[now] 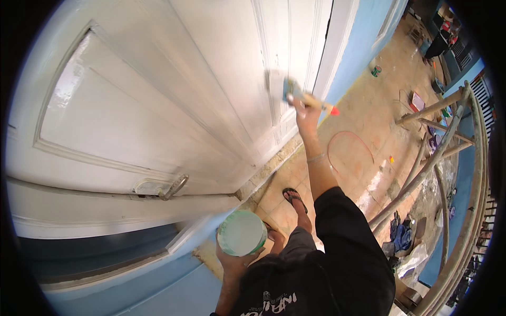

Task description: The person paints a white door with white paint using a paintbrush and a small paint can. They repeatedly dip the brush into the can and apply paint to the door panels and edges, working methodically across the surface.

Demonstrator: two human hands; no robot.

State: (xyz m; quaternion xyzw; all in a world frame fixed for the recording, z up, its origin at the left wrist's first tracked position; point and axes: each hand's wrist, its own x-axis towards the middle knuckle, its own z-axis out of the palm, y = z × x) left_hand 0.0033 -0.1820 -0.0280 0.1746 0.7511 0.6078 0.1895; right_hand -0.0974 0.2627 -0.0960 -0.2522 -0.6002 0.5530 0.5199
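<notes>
My right hand (307, 114) grips a paintbrush (310, 100) by its pale wooden handle, which ends in a red tip. The blue-grey brush head is held up at the right part of a white panelled door (213, 118); blur hides whether the bristles touch it. Low in front of me, my left hand (233, 258) cradles a round paint tub (242, 233) from below and around its side. The tub is green-rimmed and holds pale paint. A metal lever handle (174, 187) sits on the door's lower left as I see it.
A wooden pole frame (442, 146) stands at my right. On the tiled floor (348, 158) lie a thin red hose or cord (348, 133), a small green can (376, 71) and crumpled dark cloth (403, 233). Another person (440, 39) is in the far background. Blue wall (178, 290) borders the window.
</notes>
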